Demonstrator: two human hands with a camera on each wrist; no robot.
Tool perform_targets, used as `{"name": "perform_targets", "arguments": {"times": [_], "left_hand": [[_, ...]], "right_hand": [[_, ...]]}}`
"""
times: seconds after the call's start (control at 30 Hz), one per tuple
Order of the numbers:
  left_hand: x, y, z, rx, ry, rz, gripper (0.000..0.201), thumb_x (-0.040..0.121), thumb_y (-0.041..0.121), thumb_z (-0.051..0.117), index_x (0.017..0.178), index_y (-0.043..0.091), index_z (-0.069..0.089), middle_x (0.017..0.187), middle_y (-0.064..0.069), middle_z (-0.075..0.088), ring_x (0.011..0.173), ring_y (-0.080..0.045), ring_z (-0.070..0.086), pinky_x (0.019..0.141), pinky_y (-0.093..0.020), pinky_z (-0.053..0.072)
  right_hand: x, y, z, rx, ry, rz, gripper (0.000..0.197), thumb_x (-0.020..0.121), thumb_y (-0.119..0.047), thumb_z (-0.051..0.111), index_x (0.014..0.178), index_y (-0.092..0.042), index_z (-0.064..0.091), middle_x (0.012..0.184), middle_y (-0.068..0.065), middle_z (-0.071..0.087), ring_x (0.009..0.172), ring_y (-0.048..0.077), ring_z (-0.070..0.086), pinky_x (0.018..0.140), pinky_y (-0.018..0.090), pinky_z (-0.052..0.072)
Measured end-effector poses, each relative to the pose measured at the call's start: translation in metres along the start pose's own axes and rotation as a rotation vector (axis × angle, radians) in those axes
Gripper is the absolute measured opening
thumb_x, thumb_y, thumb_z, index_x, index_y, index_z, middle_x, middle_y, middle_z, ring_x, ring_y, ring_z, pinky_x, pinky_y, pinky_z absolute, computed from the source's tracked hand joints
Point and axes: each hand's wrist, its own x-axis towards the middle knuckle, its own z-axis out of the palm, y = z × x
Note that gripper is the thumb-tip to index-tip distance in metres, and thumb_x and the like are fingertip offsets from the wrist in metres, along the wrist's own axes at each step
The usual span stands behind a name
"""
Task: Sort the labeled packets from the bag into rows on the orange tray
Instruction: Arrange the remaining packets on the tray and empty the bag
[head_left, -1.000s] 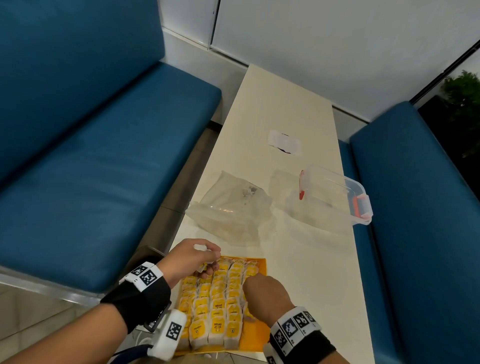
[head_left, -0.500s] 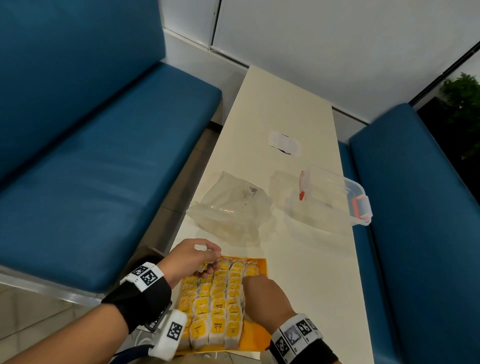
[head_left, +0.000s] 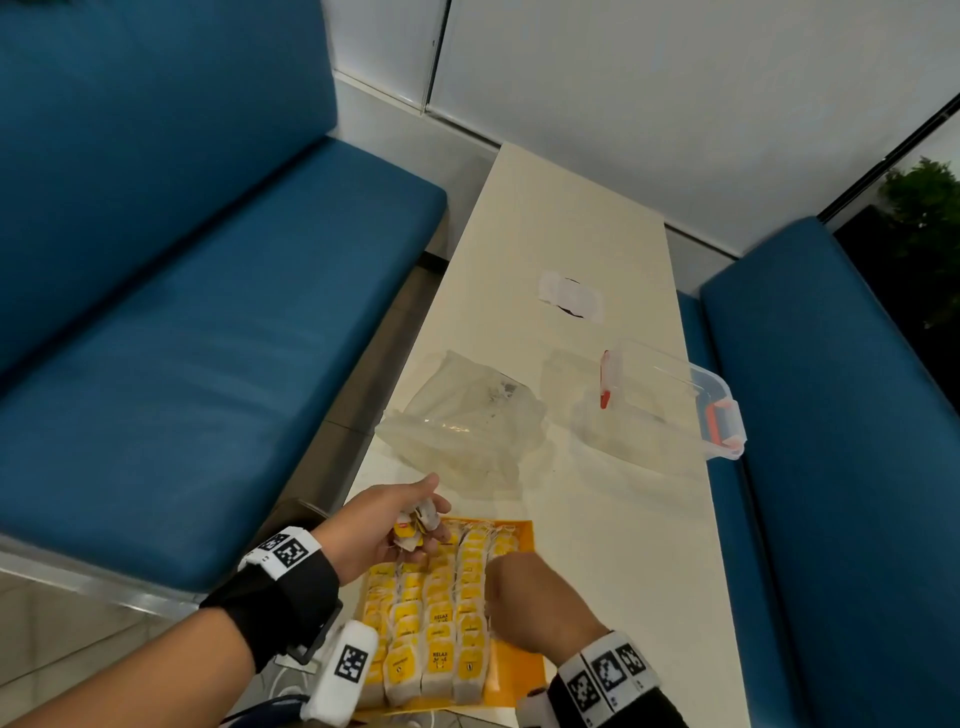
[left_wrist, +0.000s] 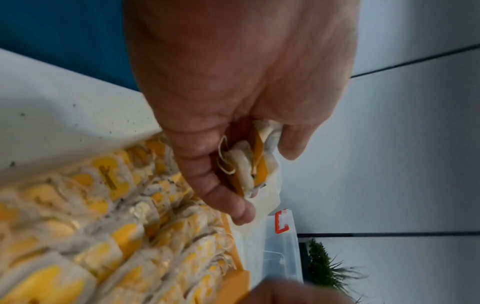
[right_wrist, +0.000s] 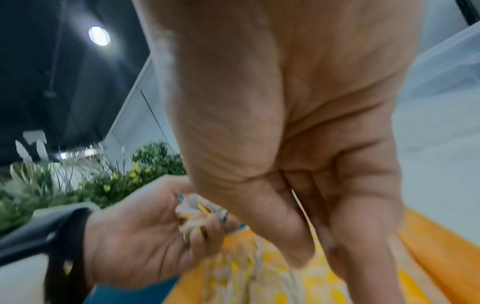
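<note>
A: Nearest you, what is on the orange tray (head_left: 519, 670)?

B: Rows of tea bags (head_left: 441, 634) with yellow labels, packed side by side and overlapping, filling most of the tray. The tray lies at the near end of the cream worktop (head_left: 613, 519).

A: And your right hand (head_left: 530, 603)?

B: It is over the right rows, knuckles up. From the right wrist view your thumb and fingers (right_wrist: 363, 236) are drawn together pointing down at the bags, with a thin string running between them; I cannot tell whether you are really pinching it.

A: Your left hand (head_left: 384, 525)?

B: It is above the far left corner of the tray, fingers curled round a small bunch of tea bags (left_wrist: 249, 164), their yellow tags and strings showing between thumb and fingers.

A: Further out?

B: Just beyond the tray lies the clear plastic bag (head_left: 467, 421), crumpled and flat on the worktop. To its right is a clear plastic box (head_left: 670, 400) with orange clips, at the right edge of the worktop. Further still is a small white packet (head_left: 571, 299). Blue benches (head_left: 182, 338) run along both sides.
</note>
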Motion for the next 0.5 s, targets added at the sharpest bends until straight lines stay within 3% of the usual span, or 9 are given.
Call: {"name": "perform_targets", "arguments": {"times": [0.07,0.17,0.27,0.37,0.43,0.5], "left_hand": [[0.000,0.001,0.002,-0.086,-0.040,-0.032,0.057,0.100,0.052,0.052,0.117,0.002,0.070,0.102,-0.022,0.074,0.080,-0.027,0.066,0.072,-0.037,0.055],[0.000,0.001,0.007,-0.163,-0.064,-0.055,0.062,0.102,0.054,0.045,0.119,0.000,0.071,0.106,-0.022,0.072,0.078,-0.027,0.067,0.069,-0.035,0.055],[0.001,-0.001,0.012,-0.198,-0.060,-0.054,0.061,0.103,0.054,0.042,0.111,0.004,0.076,0.107,-0.020,0.070,0.073,-0.024,0.065,0.067,-0.034,0.055],[0.000,-0.002,0.017,-0.237,-0.043,-0.048,0.056,0.104,0.051,0.044,0.098,0.006,0.077,0.094,-0.017,0.068,0.065,-0.024,0.063,0.063,-0.034,0.053],[-0.003,0.000,0.019,-0.236,-0.017,-0.045,0.052,0.104,0.049,0.046,0.100,0.005,0.074,0.086,-0.015,0.069,0.065,-0.026,0.066,0.065,-0.035,0.051],[-0.004,0.000,0.019,-0.215,0.002,-0.047,0.051,0.104,0.047,0.048,0.104,0.003,0.073,0.084,-0.016,0.070,0.070,-0.029,0.069,0.062,-0.033,0.051]], "right_hand": [[-0.001,-0.005,-0.018,0.121,0.212,-0.035,0.011,0.088,-0.016,0.056,0.092,-0.018,0.066,0.094,0.000,0.068,0.084,0.016,0.064,0.070,0.029,0.051],[-0.002,-0.019,-0.035,0.284,0.420,-0.196,0.010,0.086,-0.032,0.067,0.094,-0.027,0.064,0.090,-0.011,0.059,0.073,0.001,0.053,0.069,0.019,0.046],[0.000,-0.032,-0.032,0.329,0.438,-0.241,0.020,0.080,-0.040,0.073,0.087,-0.028,0.059,0.087,-0.012,0.053,0.071,-0.001,0.049,0.066,0.017,0.043],[0.005,-0.035,-0.025,0.372,0.491,-0.208,0.015,0.084,-0.032,0.070,0.086,-0.026,0.057,0.086,-0.013,0.053,0.073,-0.001,0.052,0.066,0.019,0.045],[0.008,-0.033,-0.024,0.444,0.530,-0.194,0.009,0.087,-0.023,0.067,0.092,-0.025,0.060,0.084,-0.014,0.053,0.074,0.002,0.055,0.067,0.021,0.049],[0.009,-0.029,-0.024,0.471,0.523,-0.206,0.017,0.090,-0.018,0.065,0.104,-0.028,0.063,0.084,-0.015,0.055,0.076,0.003,0.056,0.070,0.021,0.050]]}}
